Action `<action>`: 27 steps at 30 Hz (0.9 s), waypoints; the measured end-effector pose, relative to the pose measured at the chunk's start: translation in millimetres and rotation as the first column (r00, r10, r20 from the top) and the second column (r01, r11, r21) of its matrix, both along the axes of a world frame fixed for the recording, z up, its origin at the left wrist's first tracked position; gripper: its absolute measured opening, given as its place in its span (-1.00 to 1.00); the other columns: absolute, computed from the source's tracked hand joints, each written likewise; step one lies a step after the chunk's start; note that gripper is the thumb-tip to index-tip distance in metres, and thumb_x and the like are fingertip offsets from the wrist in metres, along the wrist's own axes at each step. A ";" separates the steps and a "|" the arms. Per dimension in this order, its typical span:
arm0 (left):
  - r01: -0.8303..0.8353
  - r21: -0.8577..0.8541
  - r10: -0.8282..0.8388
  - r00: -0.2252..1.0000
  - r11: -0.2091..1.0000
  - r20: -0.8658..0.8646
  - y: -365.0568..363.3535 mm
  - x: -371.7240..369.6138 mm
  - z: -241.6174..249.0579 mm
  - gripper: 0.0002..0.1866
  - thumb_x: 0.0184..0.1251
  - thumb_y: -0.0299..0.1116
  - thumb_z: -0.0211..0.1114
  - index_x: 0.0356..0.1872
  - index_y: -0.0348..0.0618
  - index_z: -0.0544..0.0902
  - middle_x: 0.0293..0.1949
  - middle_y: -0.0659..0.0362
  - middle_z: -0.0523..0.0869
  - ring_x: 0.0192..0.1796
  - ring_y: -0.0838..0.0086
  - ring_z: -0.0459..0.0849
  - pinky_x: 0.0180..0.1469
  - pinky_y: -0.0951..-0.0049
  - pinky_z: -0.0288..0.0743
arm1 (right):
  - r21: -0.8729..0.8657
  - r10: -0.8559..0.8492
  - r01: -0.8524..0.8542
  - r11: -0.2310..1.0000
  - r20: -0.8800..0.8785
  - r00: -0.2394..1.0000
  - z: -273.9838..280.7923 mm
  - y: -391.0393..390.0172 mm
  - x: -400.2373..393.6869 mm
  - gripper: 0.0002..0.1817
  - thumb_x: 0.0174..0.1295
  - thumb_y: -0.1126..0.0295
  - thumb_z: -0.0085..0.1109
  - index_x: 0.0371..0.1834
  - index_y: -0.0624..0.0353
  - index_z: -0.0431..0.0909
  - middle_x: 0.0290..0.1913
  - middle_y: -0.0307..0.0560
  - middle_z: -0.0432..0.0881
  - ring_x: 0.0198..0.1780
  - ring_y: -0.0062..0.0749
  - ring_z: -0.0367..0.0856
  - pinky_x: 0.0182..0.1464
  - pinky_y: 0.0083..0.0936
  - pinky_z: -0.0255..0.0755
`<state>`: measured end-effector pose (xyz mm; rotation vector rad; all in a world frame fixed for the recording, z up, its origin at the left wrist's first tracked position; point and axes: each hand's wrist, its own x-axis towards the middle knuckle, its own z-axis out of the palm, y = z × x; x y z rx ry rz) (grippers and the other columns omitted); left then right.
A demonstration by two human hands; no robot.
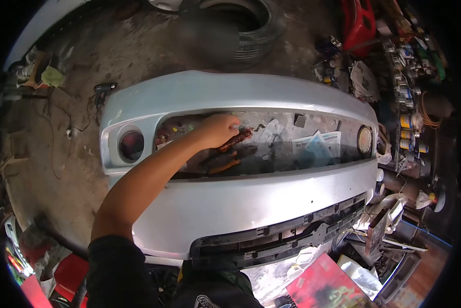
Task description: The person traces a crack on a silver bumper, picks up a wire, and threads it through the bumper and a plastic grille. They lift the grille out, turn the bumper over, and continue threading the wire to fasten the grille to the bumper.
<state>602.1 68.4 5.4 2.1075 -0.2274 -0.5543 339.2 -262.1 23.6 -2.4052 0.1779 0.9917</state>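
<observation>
A silver car bumper (230, 190) lies across the middle of the head view, with a long opening and a round fog-lamp hole at its left. My left hand (219, 130) reaches over the opening from the lower left, fingers curled closed. A small pale bit shows at its fingertips, but I cannot make out what it is. Just under the hand, a reddish-brown crumpled piece (235, 139) lies seen through the opening. A brownish strip (224, 167) is below that. Sheets of newspaper (318, 145) show at the opening's right part. My right hand is out of view.
A tyre (258, 38) lies beyond the bumper. A dark corded power tool (105, 87) rests on the floor to the left. Cans (406, 120) crowd a rack at the right. Below right lies a red panel (325, 282); a red seat (70, 277) is at lower left.
</observation>
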 end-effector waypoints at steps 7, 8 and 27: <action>-0.015 0.275 0.011 1.000 0.961 0.015 95.3 -33.5 104.6 -0.78 0.44 -0.35 0.24 0.01 -0.16 0.68 -0.13 0.01 0.78 -0.06 0.09 0.74 0.00 0.18 0.56 | -0.029 0.182 -0.180 0.983 0.264 0.947 -108.0 98.5 198.9 -0.68 0.39 0.19 0.10 0.01 0.14 0.67 -0.01 0.16 0.72 0.09 0.18 0.66 0.12 -0.05 0.54; -0.069 0.314 0.050 0.997 0.947 0.067 109.1 -44.3 109.9 -0.80 0.43 -0.36 0.25 -0.01 -0.17 0.69 -0.14 0.01 0.78 -0.08 0.08 0.74 -0.02 0.18 0.56 | -0.058 0.194 -0.185 0.981 0.277 0.941 -121.3 112.8 221.0 -0.68 0.39 0.19 0.10 0.01 0.14 0.67 -0.01 0.16 0.72 0.10 0.18 0.66 0.12 -0.05 0.54; 0.346 0.600 -0.478 0.876 0.721 0.069 41.9 -68.9 -8.4 -0.87 0.23 -0.45 0.24 -0.32 -0.17 0.75 -0.28 -0.03 0.80 -0.17 0.09 0.82 -0.16 0.11 0.70 | 0.030 0.113 -0.126 0.992 0.278 0.954 -66.6 70.7 108.5 -0.69 0.37 0.21 0.11 0.02 0.12 0.66 0.01 0.15 0.71 0.11 0.17 0.65 0.12 -0.05 0.54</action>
